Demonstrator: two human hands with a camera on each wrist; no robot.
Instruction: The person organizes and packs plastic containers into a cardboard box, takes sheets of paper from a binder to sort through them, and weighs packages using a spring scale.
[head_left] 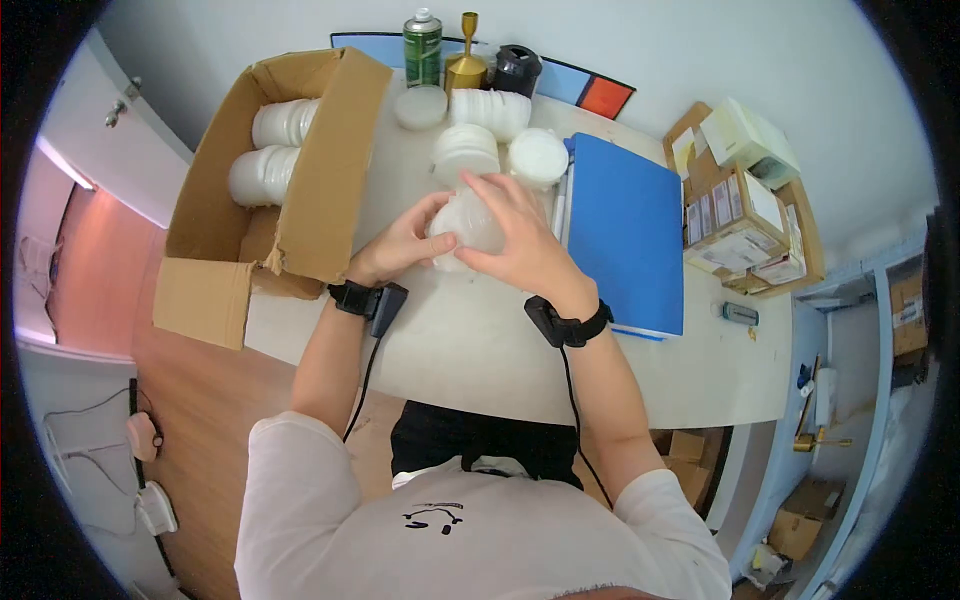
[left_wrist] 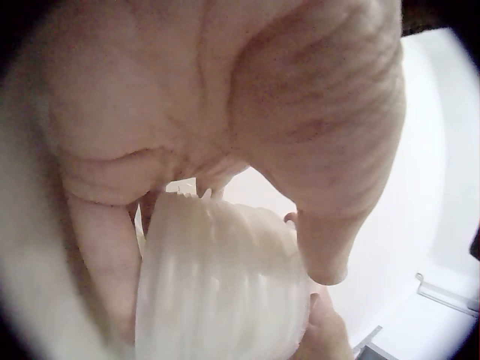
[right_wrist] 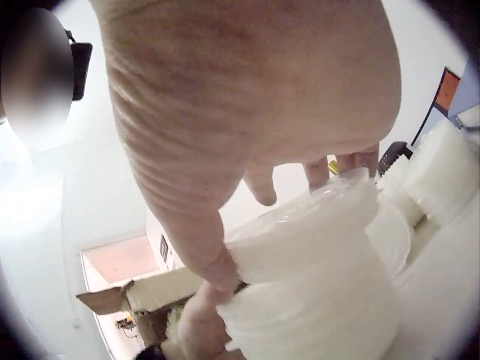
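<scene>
Between both hands stands a stack of round, translucent white plastic lids (head_left: 468, 225), ridged along its side in the left wrist view. My left hand (head_left: 402, 240) grips it from the left, thumb on the near side and fingers reaching round behind. From the right, my right hand (head_left: 520, 232) holds the same stack with fingers spread over its top and far side. In the right wrist view the stack (right_wrist: 311, 300) shows an upper part set off from a lower one, the right thumb at the seam. Just behind it are another white stack (head_left: 465, 150) and a round white piece (head_left: 538, 158).
An open cardboard box (head_left: 335, 170) with white stacks inside stands at left. A blue folder (head_left: 628, 235) lies at right, near small cartons (head_left: 735, 220). At the back are a spray can (head_left: 423, 50), a gold candle holder (head_left: 467, 70) and a black object (head_left: 516, 70).
</scene>
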